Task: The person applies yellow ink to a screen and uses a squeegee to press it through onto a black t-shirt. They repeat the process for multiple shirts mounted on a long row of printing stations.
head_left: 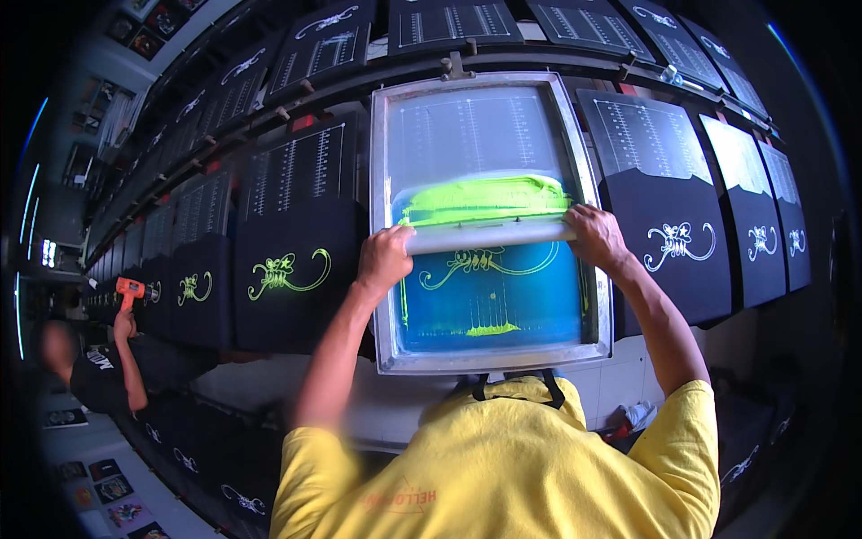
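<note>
My left hand (387, 258) and my right hand (596, 236) are closed on the two ends of a pale squeegee (490, 235). The squeegee lies crosswise on the mesh of a metal-edged printing screen (381, 296). Thick fluorescent yellow-green ink (485, 195) is heaped along the squeegee's far side. Nearer to me, a curly line design (480, 260) shows on the blue mesh, with drips and a small smear of ink (492, 331) below it. A metal clamp (456, 66) stands at the screen's far edge. The thumbs and part of the fingers are hidden by the grip.
Black fabric pieces on boards run in rows to both sides. Those at left, like one piece (292, 269), bear yellow-green designs; those at right, like another (678, 238), bear white ones. At far left a person holds an orange heat gun (131, 290). A rail (337, 83) runs behind.
</note>
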`<state>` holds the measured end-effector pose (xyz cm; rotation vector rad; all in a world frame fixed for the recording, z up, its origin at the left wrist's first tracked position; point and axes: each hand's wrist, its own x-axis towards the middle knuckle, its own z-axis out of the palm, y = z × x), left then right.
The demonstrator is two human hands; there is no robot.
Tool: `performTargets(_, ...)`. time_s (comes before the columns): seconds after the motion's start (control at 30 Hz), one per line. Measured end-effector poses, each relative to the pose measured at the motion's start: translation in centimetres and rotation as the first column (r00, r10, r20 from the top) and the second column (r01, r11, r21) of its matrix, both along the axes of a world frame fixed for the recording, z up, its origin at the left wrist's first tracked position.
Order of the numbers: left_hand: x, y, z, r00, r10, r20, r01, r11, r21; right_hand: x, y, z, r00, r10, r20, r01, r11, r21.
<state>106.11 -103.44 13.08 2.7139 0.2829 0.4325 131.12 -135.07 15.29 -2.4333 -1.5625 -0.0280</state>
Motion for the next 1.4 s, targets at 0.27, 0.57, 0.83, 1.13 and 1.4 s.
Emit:
performTargets(0.27, 1.0, 0.9, 3.0, 0.998, 0.057, -0.030, -0.058, 0.997, -0.057, 0.3, 1.0, 3.5, 0.998, -0.061, 0.004, 0.061, 0.998, -0.032)
performTargets(0.57, -8.8, -6.6, 3.7, 0.996, 0.015, 0.086, -0.015, 1.000, 0.001, -9.0, -7.0, 3.1, 0.997, 0.068, 0.029, -0.071, 0.987, 0.147)
performTargets(0.83, -15.4, -12.7, -0.2, 0.996, 0.070, 0.056, -0.069, 0.997, -0.015, -16.7, -12.4, -0.6, 1.000, 0.000, -0.010, 0.000, 1.000, 0.019)
performTargets(1.13, -18.2, -14.9, -3.0, 0.989, 0.079, -0.128, -0.065, 0.992, 0.111, -19.7, -13.7, -1.6, 0.998, -0.016, -0.066, 0.013, 0.999, -0.044)
performTargets(1.4, -18.3, -11.8, -0.1, 0.999, -0.020, -0.045, 0.009, 0.973, -0.230, -17.5, -14.1, 0.2, 0.941, -0.197, -0.276, 0.255, 0.948, 0.192)
